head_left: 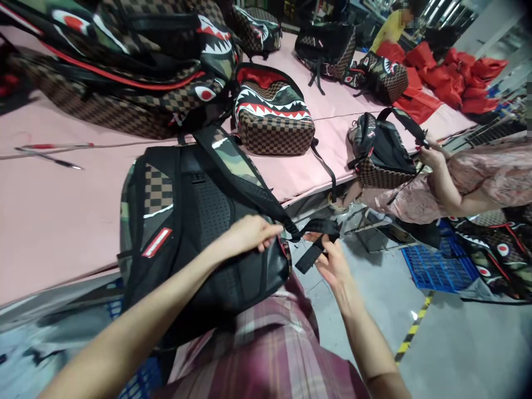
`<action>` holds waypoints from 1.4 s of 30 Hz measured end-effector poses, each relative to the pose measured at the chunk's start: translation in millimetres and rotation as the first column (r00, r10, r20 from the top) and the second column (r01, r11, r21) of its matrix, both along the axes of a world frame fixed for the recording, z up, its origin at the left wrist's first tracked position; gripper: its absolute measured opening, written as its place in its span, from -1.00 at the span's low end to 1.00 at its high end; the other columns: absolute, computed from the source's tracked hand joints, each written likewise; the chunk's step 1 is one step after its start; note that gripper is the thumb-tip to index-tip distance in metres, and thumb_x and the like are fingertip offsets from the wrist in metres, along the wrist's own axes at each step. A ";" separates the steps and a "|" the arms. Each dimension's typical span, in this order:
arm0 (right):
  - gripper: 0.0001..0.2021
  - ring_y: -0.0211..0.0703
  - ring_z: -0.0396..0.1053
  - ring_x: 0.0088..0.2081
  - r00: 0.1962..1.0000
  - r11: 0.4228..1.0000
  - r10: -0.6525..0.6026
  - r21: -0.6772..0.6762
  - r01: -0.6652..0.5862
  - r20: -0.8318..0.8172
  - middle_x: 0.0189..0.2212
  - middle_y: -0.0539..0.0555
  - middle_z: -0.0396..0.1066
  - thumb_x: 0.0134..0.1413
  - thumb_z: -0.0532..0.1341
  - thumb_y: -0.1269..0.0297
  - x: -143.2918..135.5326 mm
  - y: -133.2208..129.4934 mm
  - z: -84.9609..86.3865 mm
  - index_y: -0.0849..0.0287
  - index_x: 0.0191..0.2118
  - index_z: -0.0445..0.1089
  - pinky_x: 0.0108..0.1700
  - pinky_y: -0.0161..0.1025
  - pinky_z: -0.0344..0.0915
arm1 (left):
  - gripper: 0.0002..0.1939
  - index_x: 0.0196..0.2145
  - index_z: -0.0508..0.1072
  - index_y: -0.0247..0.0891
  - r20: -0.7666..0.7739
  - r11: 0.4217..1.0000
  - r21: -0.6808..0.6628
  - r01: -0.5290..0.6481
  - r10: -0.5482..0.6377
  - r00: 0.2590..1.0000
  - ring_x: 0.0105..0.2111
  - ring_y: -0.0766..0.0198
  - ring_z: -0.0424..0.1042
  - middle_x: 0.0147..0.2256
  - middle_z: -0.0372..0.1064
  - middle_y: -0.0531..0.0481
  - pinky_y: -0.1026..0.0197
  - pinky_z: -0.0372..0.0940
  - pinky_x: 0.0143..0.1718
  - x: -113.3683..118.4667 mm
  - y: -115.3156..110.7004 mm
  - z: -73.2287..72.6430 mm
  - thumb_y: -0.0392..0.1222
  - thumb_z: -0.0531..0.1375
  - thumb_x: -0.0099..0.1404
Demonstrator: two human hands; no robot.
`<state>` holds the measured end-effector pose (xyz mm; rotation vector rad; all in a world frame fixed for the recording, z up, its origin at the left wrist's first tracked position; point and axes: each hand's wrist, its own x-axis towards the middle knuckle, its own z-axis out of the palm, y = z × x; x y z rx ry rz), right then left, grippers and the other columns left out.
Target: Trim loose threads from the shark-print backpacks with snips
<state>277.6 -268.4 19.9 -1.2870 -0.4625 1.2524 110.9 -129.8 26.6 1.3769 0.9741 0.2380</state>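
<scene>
A black backpack [208,210] with camouflage and brown checkered panels lies back side up, partly on the pink table edge and partly over my lap. My left hand [251,235] is closed at its lower right corner, beside the shoulder strap [245,172]; what its fingers pinch is too small to make out. To the right of the bag, my right hand [330,257] is closed on the black webbing strap [311,255], which is folded near the buckle at the end of the shoulder strap.
Large checkered backpacks [137,83] and a shark-mouth bag [274,119] sit on the pink table [54,210]. Pens [52,158] lie at left. Another person [477,172] handles a backpack [382,149] at right. Blue crates [436,260] stand on the floor.
</scene>
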 end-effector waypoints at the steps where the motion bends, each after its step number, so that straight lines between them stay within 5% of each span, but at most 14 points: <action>1: -0.65 -0.48 -0.23 -0.72 0.999 1.000 0.021 0.015 -0.021 -0.032 -0.39 0.04 0.47 -0.14 0.24 -0.05 -6.6 6.7 4.7 0.12 -0.30 0.42 -0.67 -0.38 -0.05 | -0.74 -0.65 0.44 -0.34 -0.003 0.995 -0.038 0.095 -0.095 0.995 -0.70 0.34 0.31 -0.71 0.34 0.01 0.37 0.08 -0.67 -1.9 -17.8 3.6 -0.13 0.27 0.06; 3: -0.66 -0.49 -0.25 -0.72 0.996 0.998 0.052 0.029 -0.050 -0.070 -0.39 0.01 0.46 -0.15 0.25 -0.03 -14.9 13.4 10.4 0.11 -0.30 0.41 -0.67 -0.39 -0.04 | -0.81 -0.45 0.50 -0.33 0.083 0.983 -0.095 0.154 -0.146 0.986 -0.57 0.29 0.40 -0.56 0.43 -0.02 0.37 0.16 -0.60 -2.1 -51.0 8.9 -0.13 0.22 0.11; 7: -0.67 -0.48 -0.14 -0.71 0.993 0.996 0.078 0.051 -0.074 -0.084 -0.44 0.00 0.44 -0.14 0.27 -0.01 -18.0 12.7 13.9 0.13 -0.33 0.41 -0.64 -0.39 -0.02 | -0.85 -0.32 0.40 -0.29 0.330 0.966 -0.244 -0.083 0.163 0.930 -0.56 0.38 0.35 -0.53 0.36 0.06 0.40 0.19 -0.55 9.6 -86.7 8.1 -0.23 0.24 0.11; 9: -0.65 -0.48 -0.12 -0.70 0.991 0.990 0.114 0.089 -0.107 -0.075 -0.42 0.02 0.43 -0.15 0.28 -0.04 -17.3 10.7 14.3 0.14 -0.31 0.41 -0.63 -0.37 0.00 | -0.91 -0.40 0.33 -0.31 0.377 0.852 -0.519 -0.069 0.301 0.876 -0.70 0.48 0.17 -0.64 0.20 0.14 0.45 0.07 -0.67 13.4 -87.1 5.8 -0.25 0.18 0.17; 13: -0.63 -0.48 -0.12 -0.69 0.992 0.983 0.121 0.141 -0.116 -0.026 -0.45 0.01 0.40 -0.24 0.36 0.02 -21.8 13.0 12.5 0.16 -0.31 0.40 -0.62 -0.36 -0.02 | -0.84 -0.47 0.25 -0.33 0.392 0.386 -0.895 0.223 0.445 0.805 -0.80 0.55 -0.25 -0.72 -0.16 0.26 0.49 -0.23 -0.79 9.1 -77.1 5.1 -0.35 -0.01 0.26; 17: -0.73 -0.46 -0.06 -0.68 0.998 0.994 -0.055 0.094 0.052 0.026 -0.68 -0.10 0.21 -0.28 0.38 0.16 -29.6 23.1 7.8 0.21 -0.45 0.38 -0.65 -0.39 -0.07 | -0.82 -0.47 0.24 -0.32 0.504 0.372 -0.852 0.369 0.390 0.771 -0.78 0.52 -0.34 -0.73 -0.23 0.26 0.47 -0.26 -0.79 -0.6 -80.3 5.7 -0.30 -0.04 0.27; 19: -0.71 -0.46 -0.02 -0.68 0.995 0.994 -0.098 0.043 0.096 0.036 -0.69 -0.12 0.19 -0.35 0.40 0.19 -24.7 21.1 3.1 0.22 -0.48 0.38 -0.65 -0.41 -0.07 | -0.79 -0.48 0.22 -0.30 0.536 0.509 -0.783 0.358 0.260 0.803 -0.78 0.51 -0.30 -0.73 -0.21 0.25 0.45 -0.23 -0.77 -11.2 -88.1 4.7 -0.20 -0.02 0.29; 21: -0.68 -0.47 0.03 -0.68 0.982 0.985 -0.172 -0.017 0.174 0.075 -0.66 -0.11 0.24 -0.47 0.43 0.23 -8.1 11.6 -5.2 0.23 -0.49 0.37 -0.66 -0.43 -0.05 | -0.73 -0.49 0.23 -0.28 0.490 0.755 -0.587 0.292 0.044 0.871 -0.76 0.48 -0.11 -0.72 -0.08 0.20 0.42 -0.08 -0.72 -30.7 -98.3 1.7 -0.11 -0.02 0.32; 23: -0.64 -0.52 -0.02 -0.71 0.945 0.949 -0.301 -0.056 0.310 0.129 -0.64 -0.13 0.28 -0.53 0.43 0.27 19.9 0.1 -16.3 0.23 -0.46 0.37 -0.68 -0.45 -0.04 | -0.72 -0.48 0.29 -0.28 0.234 0.957 -0.171 0.236 -0.194 0.953 -0.64 0.40 0.19 -0.63 0.17 0.08 0.36 0.13 -0.58 -60.3 -110.5 -3.6 -0.08 0.00 0.31; 24: -0.62 -0.53 -0.02 -0.72 0.933 0.936 -0.329 -0.084 0.343 0.147 -0.64 -0.14 0.28 -0.52 0.42 0.30 36.0 -4.3 -21.7 0.22 -0.41 0.39 -0.68 -0.46 -0.01 | -0.75 -0.45 0.33 -0.27 0.048 0.970 0.077 0.232 -0.236 0.971 -0.53 0.33 0.30 -0.54 0.29 0.02 0.32 0.21 -0.48 -78.4 -117.3 -7.2 -0.09 0.02 0.30; 27: -0.68 -0.45 0.11 -0.69 0.841 0.865 -0.485 -0.008 0.501 0.241 -0.62 -0.11 0.30 -0.42 0.38 0.28 73.6 -8.1 -30.2 0.24 -0.39 0.40 -0.67 -0.44 0.06 | -0.84 -0.25 0.40 -0.20 -0.294 0.751 0.654 0.090 0.142 0.945 -0.26 0.20 0.37 -0.29 0.40 -0.06 0.19 0.27 -0.22 -138.2 -138.2 -20.5 -0.17 0.04 0.29; 31: -0.75 -0.36 0.23 -0.59 0.798 0.863 -0.502 0.136 0.486 0.335 -0.59 -0.05 0.31 -0.30 0.35 0.24 58.3 8.5 -20.4 0.25 -0.42 0.41 -0.63 -0.43 0.10 | -0.62 0.00 0.27 -0.24 -0.279 0.426 0.899 -0.098 0.733 0.621 -0.13 0.04 0.29 -0.11 0.31 -0.19 0.02 0.26 -0.11 -195.9 -151.9 -43.7 -0.13 0.13 0.23; 37: -0.73 -0.37 0.20 -0.56 0.864 0.978 -0.089 0.206 -0.018 0.496 -0.61 -0.05 0.28 -0.06 0.25 0.10 -46.5 46.4 -9.6 0.25 -0.39 0.42 -0.52 -0.38 0.11 | -0.69 -0.04 0.30 -0.27 -0.264 0.402 0.911 -0.096 0.745 0.612 -0.07 0.03 0.24 -0.11 0.29 -0.19 0.00 0.21 -0.04 -201.9 -144.1 -76.0 -0.23 0.09 0.25; 42: -0.73 -0.30 0.22 -0.54 0.719 0.934 0.179 0.115 -0.339 0.671 -0.59 -0.02 0.30 0.08 0.15 0.10 -94.6 48.8 -18.6 0.22 -0.33 0.43 -0.50 -0.33 0.11 | -0.70 -0.11 0.38 -0.26 -0.201 0.445 0.854 -0.269 0.759 0.619 -0.18 0.12 0.32 -0.18 0.29 -0.13 0.14 0.27 -0.16 -222.4 -128.5 -63.4 -0.10 0.11 0.23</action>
